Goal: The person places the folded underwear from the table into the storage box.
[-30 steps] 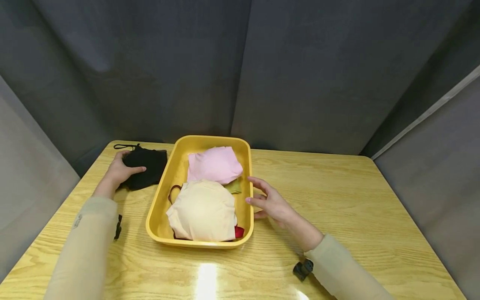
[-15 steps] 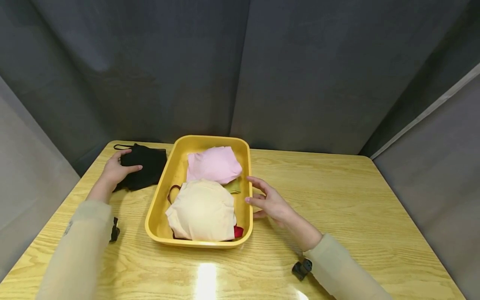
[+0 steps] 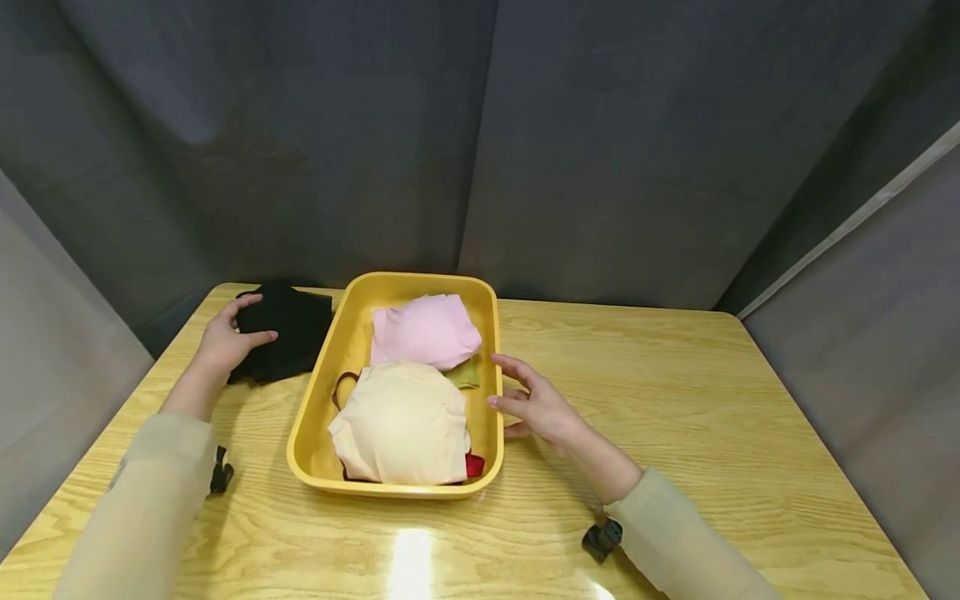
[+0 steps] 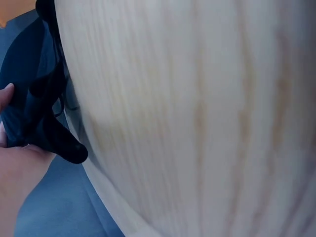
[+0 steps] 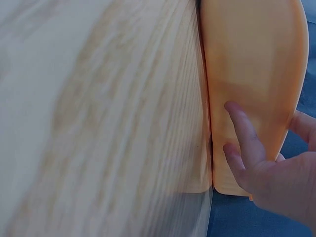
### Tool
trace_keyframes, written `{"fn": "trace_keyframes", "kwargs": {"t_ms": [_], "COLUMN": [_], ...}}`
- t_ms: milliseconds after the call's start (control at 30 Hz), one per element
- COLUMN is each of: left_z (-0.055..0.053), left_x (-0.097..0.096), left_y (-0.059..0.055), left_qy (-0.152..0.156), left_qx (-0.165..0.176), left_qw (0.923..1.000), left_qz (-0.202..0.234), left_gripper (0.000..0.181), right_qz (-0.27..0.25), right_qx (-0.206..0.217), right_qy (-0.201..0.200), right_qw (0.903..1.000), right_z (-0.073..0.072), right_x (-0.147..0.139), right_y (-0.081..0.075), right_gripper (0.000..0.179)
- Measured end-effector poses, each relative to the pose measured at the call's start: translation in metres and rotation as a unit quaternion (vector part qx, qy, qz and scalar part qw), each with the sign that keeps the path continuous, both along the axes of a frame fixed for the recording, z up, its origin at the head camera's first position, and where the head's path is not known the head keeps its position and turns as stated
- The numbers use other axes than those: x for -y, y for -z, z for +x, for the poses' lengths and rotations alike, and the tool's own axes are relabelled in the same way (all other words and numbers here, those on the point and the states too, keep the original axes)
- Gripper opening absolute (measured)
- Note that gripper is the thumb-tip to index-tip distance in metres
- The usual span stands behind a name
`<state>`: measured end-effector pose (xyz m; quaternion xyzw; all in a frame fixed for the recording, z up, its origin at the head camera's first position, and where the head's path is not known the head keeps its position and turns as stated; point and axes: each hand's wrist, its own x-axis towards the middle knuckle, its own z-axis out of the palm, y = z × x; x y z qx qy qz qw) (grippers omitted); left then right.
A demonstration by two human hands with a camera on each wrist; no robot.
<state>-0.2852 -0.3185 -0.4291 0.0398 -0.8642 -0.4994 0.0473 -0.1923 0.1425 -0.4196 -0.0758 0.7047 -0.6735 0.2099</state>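
In the head view, my left hand [image 3: 228, 337] grips the left side of a black garment [image 3: 288, 333] with a thin strap, on the far left of the table. My thumb lies across the cloth and a finger reaches over its far side. Dark folds of the same garment [image 4: 29, 98] bulge past the hand in the left wrist view. My right hand [image 3: 542, 408] rests at the right rim of a yellow tray [image 3: 492, 333]. In the right wrist view, straight fingers [image 5: 247, 133] lie against the tray's outer wall.
The tray holds a pink folded garment [image 3: 427, 329], a cream padded garment [image 3: 405, 425], and bits of olive cloth [image 3: 467, 373] and red cloth [image 3: 474, 465]. A brown loop [image 3: 341, 387] shows at its left wall. Dark curtains [image 3: 480, 150] stand behind the wooden table [image 3: 652, 383].
My left hand has shifted slightly left, drawing the left side of the black garment along; its strap now shows less. My right hand stays at the tray's rim.
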Motion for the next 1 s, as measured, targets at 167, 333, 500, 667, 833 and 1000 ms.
{"fn": "trace_keyframes", "kwargs": {"t_ms": [167, 333, 500, 667, 833, 1000], "left_z": [0.004, 0.009, 0.013, 0.018, 0.023, 0.029], "left_x": [-0.001, -0.001, -0.001, -0.001, -0.002, -0.004], "left_y": [-0.004, -0.008, -0.012, -0.018, -0.025, -0.03], "left_qy": [0.003, 0.009, 0.012, 0.011, 0.01, 0.0], "left_qx": [-0.004, -0.001, 0.003, 0.003, -0.004, -0.009], "left_qw": [1.0, 0.9999, 0.9999, 0.9999, 0.9999, 0.9999], "left_qz": [0.005, 0.007, 0.009, 0.012, 0.003, 0.012], "left_gripper": [0.078, 0.078, 0.079, 0.079, 0.08, 0.08], "right_qz": [-0.004, -0.003, -0.003, -0.003, -0.001, -0.001], "right_qx": [0.001, -0.003, -0.003, -0.001, -0.003, -0.003], "right_qy": [-0.001, -0.002, -0.004, -0.006, -0.009, -0.01], "right_qw": [1.0, 1.0, 1.0, 1.0, 1.0, 0.9999], "right_z": [0.0, 0.0, 0.001, 0.0, -0.002, -0.004], "right_x": [0.0, 0.0, 0.0, 0.002, 0.003, 0.004], "right_y": [0.001, 0.002, 0.002, 0.001, 0.001, 0.004], "right_gripper": [0.067, 0.068, 0.068, 0.068, 0.067, 0.065]}}
